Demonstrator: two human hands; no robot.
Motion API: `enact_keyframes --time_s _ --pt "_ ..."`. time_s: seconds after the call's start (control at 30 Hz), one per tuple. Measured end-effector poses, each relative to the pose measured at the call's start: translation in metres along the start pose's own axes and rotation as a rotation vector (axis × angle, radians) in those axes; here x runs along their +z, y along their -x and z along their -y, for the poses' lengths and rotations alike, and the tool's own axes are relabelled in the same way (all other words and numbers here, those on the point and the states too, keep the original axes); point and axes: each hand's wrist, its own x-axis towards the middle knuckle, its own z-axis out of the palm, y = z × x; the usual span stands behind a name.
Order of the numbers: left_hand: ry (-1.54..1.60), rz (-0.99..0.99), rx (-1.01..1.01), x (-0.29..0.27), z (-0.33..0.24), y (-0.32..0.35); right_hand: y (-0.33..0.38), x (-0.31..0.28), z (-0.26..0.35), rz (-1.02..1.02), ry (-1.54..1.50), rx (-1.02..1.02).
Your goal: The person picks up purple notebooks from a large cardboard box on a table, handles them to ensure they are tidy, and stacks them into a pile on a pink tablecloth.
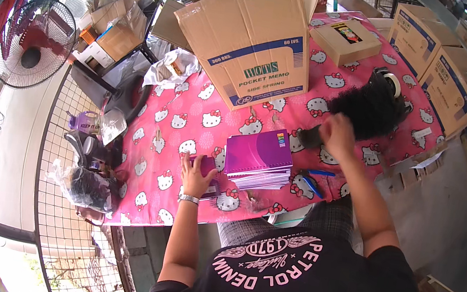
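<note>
Two hands are showing over one surface (pixel 187 109): one left hand (pixel 197 175), one right hand (pixel 337 136). Two groups of purple notebooks are lying toward the near edge: one tall stack (pixel 259 157) and one smaller group (pixel 208 164) under the left hand; the notebooks in each are blurring beyond counting. Two blue pens (pixel 313 186) are lying right of the tall stack. One tall open carton (pixel 248 45) is standing toward the far edge, one flat box (pixel 345 43) is sitting near the far right corner, and one tape roll (pixel 392 84) is resting toward the right edge. Beyond that edge, at least four cartons (pixel 456 79) are standing.
</note>
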Motion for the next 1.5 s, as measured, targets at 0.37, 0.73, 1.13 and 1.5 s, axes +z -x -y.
enact_keyframes --time_s 0.37,0.73,1.13,1.5 --pt "0.095 -0.318 0.129 -0.057 0.028 -0.009 -0.042 0.057 -0.039 0.089 0.423 -0.019" --pt "0.077 -0.064 1.048 -0.15 -0.188 0.017 -0.052 0.007 -0.029 -0.074 -0.051 0.141" --pt "0.134 -0.229 0.721 -0.158 -0.2 -0.003 -0.015 -0.134 0.124 0.14 -0.805 -0.441" --pt "0.126 -0.339 0.707 -0.151 -0.214 0.012 -0.01 -0.143 0.127 0.215 -0.769 -0.515"
